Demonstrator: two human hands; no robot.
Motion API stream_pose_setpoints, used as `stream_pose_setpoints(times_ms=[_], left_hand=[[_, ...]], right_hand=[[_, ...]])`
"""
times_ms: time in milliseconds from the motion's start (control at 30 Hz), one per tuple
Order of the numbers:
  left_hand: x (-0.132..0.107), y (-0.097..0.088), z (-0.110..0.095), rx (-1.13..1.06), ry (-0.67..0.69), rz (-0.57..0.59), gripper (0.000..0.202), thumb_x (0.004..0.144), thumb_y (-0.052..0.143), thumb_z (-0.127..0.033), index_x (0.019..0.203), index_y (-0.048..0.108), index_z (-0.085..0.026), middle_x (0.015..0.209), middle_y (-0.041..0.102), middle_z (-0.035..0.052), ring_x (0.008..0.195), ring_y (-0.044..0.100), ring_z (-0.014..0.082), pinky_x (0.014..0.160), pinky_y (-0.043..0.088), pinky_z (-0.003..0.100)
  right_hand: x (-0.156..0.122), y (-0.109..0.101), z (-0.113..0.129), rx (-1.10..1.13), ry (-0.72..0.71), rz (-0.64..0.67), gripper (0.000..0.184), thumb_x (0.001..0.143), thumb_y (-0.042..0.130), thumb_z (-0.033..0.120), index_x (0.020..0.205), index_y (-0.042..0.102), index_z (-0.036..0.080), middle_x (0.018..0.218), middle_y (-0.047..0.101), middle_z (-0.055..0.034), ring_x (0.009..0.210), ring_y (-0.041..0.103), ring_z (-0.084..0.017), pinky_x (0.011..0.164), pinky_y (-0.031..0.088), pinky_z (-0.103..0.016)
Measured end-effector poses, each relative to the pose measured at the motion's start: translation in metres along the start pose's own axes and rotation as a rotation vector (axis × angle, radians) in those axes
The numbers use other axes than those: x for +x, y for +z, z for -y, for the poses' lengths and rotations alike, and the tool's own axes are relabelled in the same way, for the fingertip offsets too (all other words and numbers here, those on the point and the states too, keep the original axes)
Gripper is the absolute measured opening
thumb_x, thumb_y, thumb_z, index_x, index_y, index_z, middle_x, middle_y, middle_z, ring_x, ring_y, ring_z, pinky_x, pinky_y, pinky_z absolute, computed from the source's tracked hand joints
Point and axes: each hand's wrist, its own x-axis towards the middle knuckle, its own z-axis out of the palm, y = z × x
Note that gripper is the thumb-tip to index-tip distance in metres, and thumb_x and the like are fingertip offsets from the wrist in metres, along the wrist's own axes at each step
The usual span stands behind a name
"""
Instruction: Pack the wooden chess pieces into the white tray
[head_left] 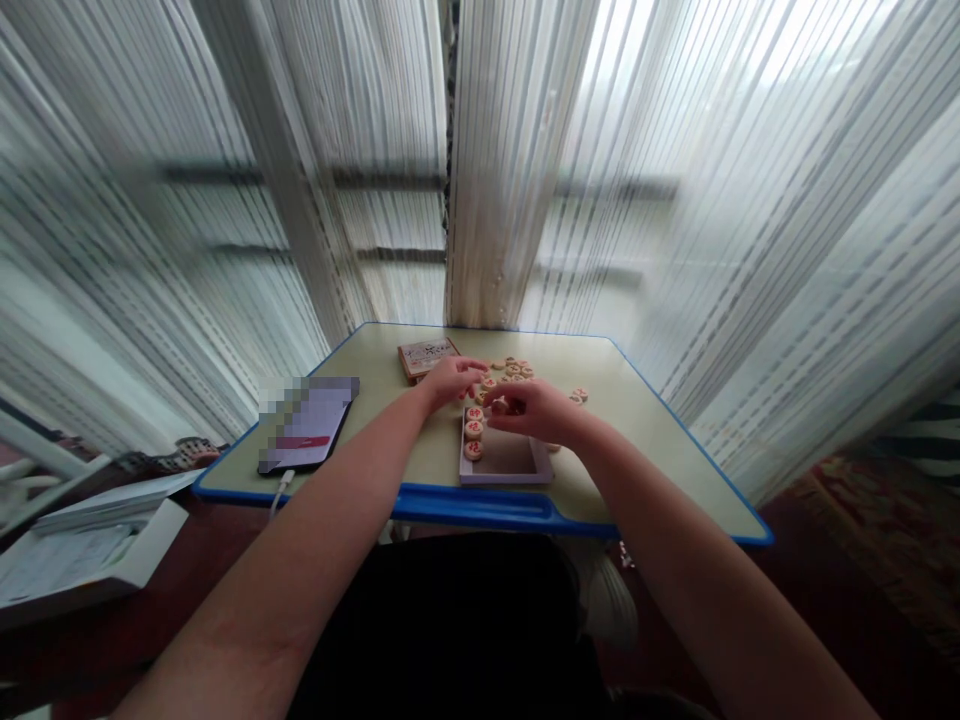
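My left hand (450, 379) reaches over a scatter of round wooden game pieces (514, 370) with red marks on the small table (390, 430); its fingers curl down onto a piece near the pile. My right hand (536, 410) hovers over the far end of a shallow grey box tray (504, 462), fingers pinched on one piece. Three pieces (473, 431) lie in a column along the tray's left side. A brown box lid (426, 357) lies behind my left hand.
A phone (306, 425) with a white cable lies at the table's left. The table has a blue rim (480, 506). White curtains (480, 170) hang close behind. Papers (82, 540) sit on a low surface at left.
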Motion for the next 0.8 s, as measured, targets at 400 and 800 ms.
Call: stream_pose_setpoints(times_ms=[400,800], left_hand=[[-0.0007,0.0011,0.0034,0.121,0.075,-0.006,0.024,0.063,0.049,-0.017,0.075,0.068,-0.009,0.050,0.055,-0.0020,0.045,0.042,0.0065,0.046,0.033,0.018],[-0.0022,0.0006,0.0019,0.141,0.100,0.011,0.028,0.069,0.053,-0.030,0.077,0.068,-0.009,0.049,0.052,-0.0021,0.043,0.038,0.0060,0.045,0.028,0.019]], right_hand=[[-0.0008,0.0050,0.0060,0.414,-0.058,-0.048,0.025,0.075,0.057,0.031,0.094,0.059,0.015,0.063,0.055,0.0008,0.054,0.050,-0.008,0.051,0.040,-0.022],[-0.0008,-0.0004,0.0071,0.160,0.043,-0.135,0.022,0.068,0.062,0.030,0.083,0.052,0.016,0.061,0.056,0.0030,0.051,0.046,-0.007,0.050,0.035,-0.020]])
